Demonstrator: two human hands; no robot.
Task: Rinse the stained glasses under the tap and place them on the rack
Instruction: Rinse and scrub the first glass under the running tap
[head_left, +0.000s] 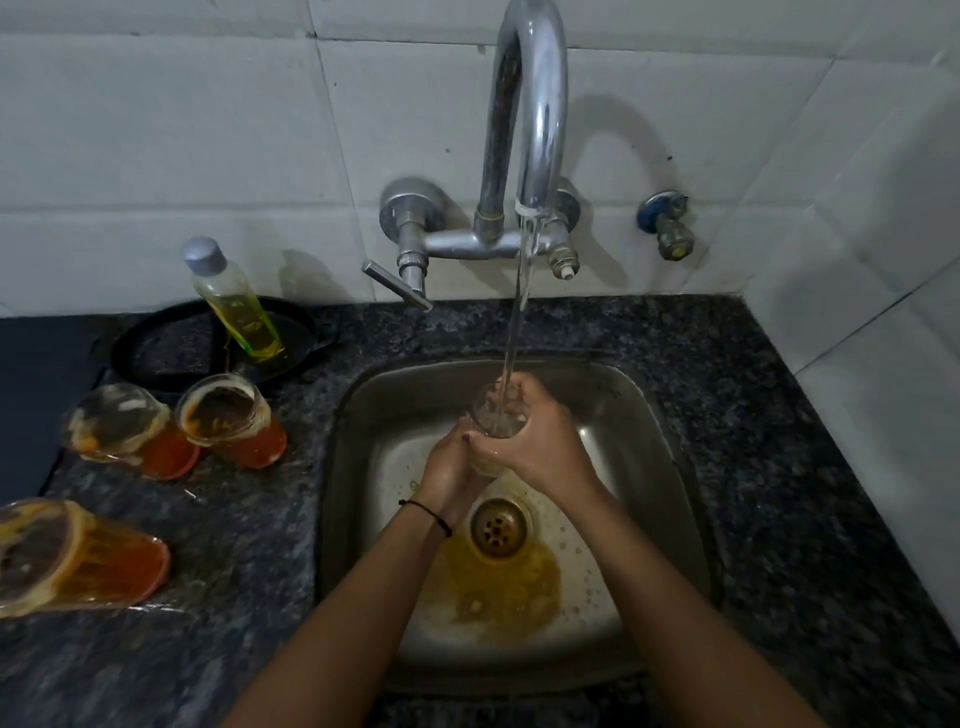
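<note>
A clear glass (497, 415) is held upright over the steel sink (670, 415), right under the tap (530, 130). Water runs from the spout into it. My right hand (540, 441) wraps the glass from the right and my left hand (449, 467) grips its lower part from the left. Orange-yellow water pools around the drain (500, 527). Three stained glasses stand on the counter to the left: one (231, 418) nearest the sink, one (130, 431) beside it, one (78, 556) at the near left.
A bottle of yellow liquid (234, 301) stands in a black pan (171, 343) behind the glasses. The dark granite counter (779, 467) surrounds the sink. White tiled walls rise behind and at right, with a small valve (667, 223). No rack is in view.
</note>
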